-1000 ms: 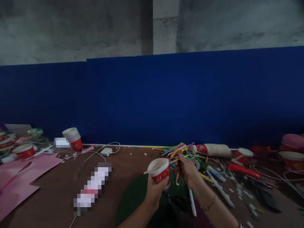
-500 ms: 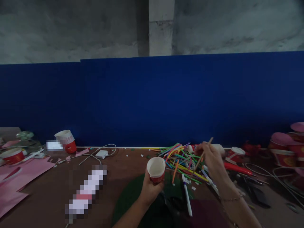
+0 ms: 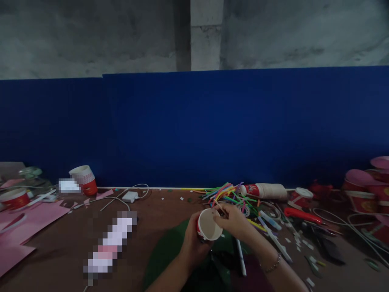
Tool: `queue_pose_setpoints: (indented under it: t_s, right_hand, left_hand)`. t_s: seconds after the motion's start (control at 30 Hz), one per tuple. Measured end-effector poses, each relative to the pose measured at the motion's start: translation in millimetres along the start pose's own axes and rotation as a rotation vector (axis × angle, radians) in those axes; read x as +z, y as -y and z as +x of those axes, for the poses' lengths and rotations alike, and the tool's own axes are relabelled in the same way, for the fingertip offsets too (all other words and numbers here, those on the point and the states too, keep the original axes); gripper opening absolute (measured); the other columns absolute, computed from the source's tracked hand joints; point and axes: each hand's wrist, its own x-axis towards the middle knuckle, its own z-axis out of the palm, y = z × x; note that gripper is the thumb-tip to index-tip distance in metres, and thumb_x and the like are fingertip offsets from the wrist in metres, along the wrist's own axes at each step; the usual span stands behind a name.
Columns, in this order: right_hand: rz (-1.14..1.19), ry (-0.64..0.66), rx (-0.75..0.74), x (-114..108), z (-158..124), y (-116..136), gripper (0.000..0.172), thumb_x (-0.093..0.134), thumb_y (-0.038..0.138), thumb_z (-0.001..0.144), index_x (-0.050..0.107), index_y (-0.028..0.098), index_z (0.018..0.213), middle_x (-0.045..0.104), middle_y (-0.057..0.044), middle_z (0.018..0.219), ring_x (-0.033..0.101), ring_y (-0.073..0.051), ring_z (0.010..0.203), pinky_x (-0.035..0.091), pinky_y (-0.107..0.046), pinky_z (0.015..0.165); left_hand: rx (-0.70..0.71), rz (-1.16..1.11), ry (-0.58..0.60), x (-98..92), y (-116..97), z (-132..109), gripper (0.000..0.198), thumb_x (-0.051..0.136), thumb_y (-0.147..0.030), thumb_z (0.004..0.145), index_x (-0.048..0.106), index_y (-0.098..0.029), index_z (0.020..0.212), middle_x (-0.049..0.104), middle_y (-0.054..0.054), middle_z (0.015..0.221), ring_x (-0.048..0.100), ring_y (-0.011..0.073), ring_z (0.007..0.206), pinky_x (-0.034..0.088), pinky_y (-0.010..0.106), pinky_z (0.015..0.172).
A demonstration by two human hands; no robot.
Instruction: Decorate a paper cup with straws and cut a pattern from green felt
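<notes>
My left hand [image 3: 192, 239] is wrapped round a red and white paper cup [image 3: 210, 225], its mouth tilted toward me and to the right. Dark specks show near the upper rim inside the cup. At the cup's right rim, my right hand [image 3: 232, 219] pinches a thin wooden stick [image 3: 219, 207]; most of it is hidden by the fingers. Just behind the right hand lies a pile of coloured pipe cleaners [image 3: 225, 192]. A white marker [image 3: 240, 255] lies on the table below the hands.
Stacked paper cups [image 3: 265, 190] lie sideways behind the pile. Markers [image 3: 275, 239], paper scraps and a red-handled tool [image 3: 302, 215] are at right. A cup stack [image 3: 85, 180], pink paper [image 3: 45, 219], a white charger [image 3: 130, 197] and a blurred-out strip [image 3: 111, 243] are at left.
My right hand has come left and nearer from the pipe cleaner pile to the cup, with the stick in its fingers. The cup has shifted slightly right and tilts more toward me.
</notes>
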Motion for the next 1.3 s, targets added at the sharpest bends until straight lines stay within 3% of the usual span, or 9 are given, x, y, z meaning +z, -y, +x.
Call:
queue_pose_setpoints:
  t_s: [0.2, 0.4, 0.67, 0.9, 1.3]
  right_hand:
    - [-0.092, -0.053, 0.046, 2.3, 0.6, 4.9, 0.024, 0.053, 0.031, 0.072, 0.067, 0.012, 0.075, 0.059, -0.001, 0.059, 0.052, -0.014, 0.055, 0.037, -0.022, 0.051]
    - [-0.283, -0.115, 0.047, 2.9, -0.9, 2.6, 0.022, 0.053, 0.033, 0.075, 0.063, 0.015, 0.065, 0.058, -0.002, 0.058, 0.051, -0.015, 0.056, 0.033, -0.024, 0.052]
    - [-0.473, -0.166, -0.037, 6.5, -4.5, 5.1, 0.021, 0.050, 0.029, 0.079, 0.055, 0.017, 0.061, 0.059, -0.003, 0.062, 0.051, -0.015, 0.059, 0.030, -0.024, 0.054]
    - [-0.307, -0.095, -0.028, 2.0, -4.0, 6.0, 0.013, 0.057, 0.027, 0.070, 0.061, 0.018, 0.079, 0.062, -0.001, 0.072, 0.053, -0.014, 0.063, 0.035, -0.022, 0.056]
    - [-0.299, -0.176, -0.041, 5.0, -2.6, 4.2, 0.011, 0.053, 0.027, 0.072, 0.059, 0.017, 0.068, 0.063, -0.003, 0.071, 0.054, -0.015, 0.061, 0.038, -0.023, 0.057]
  left_hand:
    - [0.054, 0.016, -0.003, 0.7, -1.5, -0.9, 0.053, 0.067, -0.016, 0.065, 0.048, -0.018, 0.115, 0.059, 0.010, 0.108, 0.058, 0.0241, 0.096, 0.047, 0.036, 0.084]
    - [0.094, 0.084, 0.016, -0.7, 10.2, -4.6, 0.058, 0.066, -0.013, 0.065, 0.044, -0.018, 0.118, 0.057, 0.011, 0.112, 0.056, 0.0251, 0.100, 0.045, 0.038, 0.087]
    - [0.091, 0.075, 0.010, -0.5, 7.2, -4.9, 0.059, 0.068, -0.012, 0.064, 0.044, -0.019, 0.118, 0.057, 0.011, 0.112, 0.057, 0.0250, 0.099, 0.046, 0.037, 0.085]
    - [0.066, 0.081, -0.017, 1.2, 6.5, -3.3, 0.057, 0.069, -0.012, 0.063, 0.045, -0.018, 0.115, 0.058, 0.009, 0.108, 0.058, 0.0233, 0.096, 0.047, 0.036, 0.082]
    - [0.130, 0.116, -0.043, -0.7, 8.1, -2.6, 0.060, 0.066, -0.007, 0.062, 0.044, -0.018, 0.117, 0.057, 0.010, 0.111, 0.057, 0.0245, 0.099, 0.046, 0.037, 0.085]
